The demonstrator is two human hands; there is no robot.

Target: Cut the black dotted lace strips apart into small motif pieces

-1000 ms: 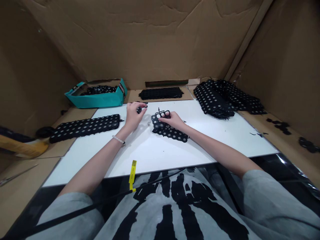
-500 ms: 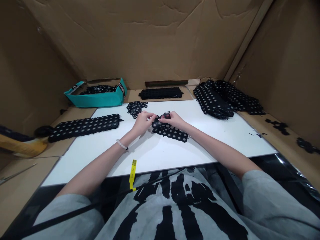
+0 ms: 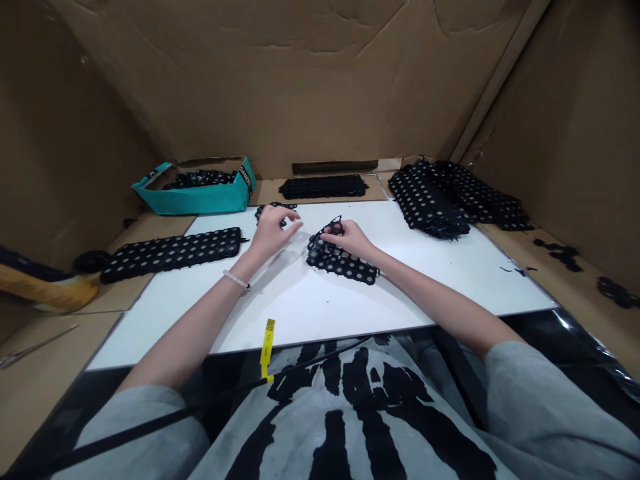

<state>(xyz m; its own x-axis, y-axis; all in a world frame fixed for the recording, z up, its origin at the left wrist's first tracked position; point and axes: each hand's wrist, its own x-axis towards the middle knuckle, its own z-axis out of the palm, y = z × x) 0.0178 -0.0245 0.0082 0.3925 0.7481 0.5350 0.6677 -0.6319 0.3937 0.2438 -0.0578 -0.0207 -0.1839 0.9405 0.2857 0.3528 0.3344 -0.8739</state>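
Now the person's left hand [image 3: 273, 230] has drawn away from the right, its fingers loosely spread just above a small black perforated scrap [image 3: 264, 212] (mostly hidden beneath them). The right hand [image 3: 349, 239] pinches the raised end of a long black perforated sheet [image 3: 345, 265], which lies directly under that grip on a white board [image 3: 300, 320].

Head-worn view from above, facing forward and down onto left hand [image 3: 273, 233] and right hand [image 3: 347, 240]

a grey t-shirt [image 3: 300, 440] with black skeleton print. a beaded bracelet [image 3: 236, 280] on the left wrist [image 3: 245, 272]; a yellow tag [image 3: 267, 343] on a black cord [image 3: 150, 421].
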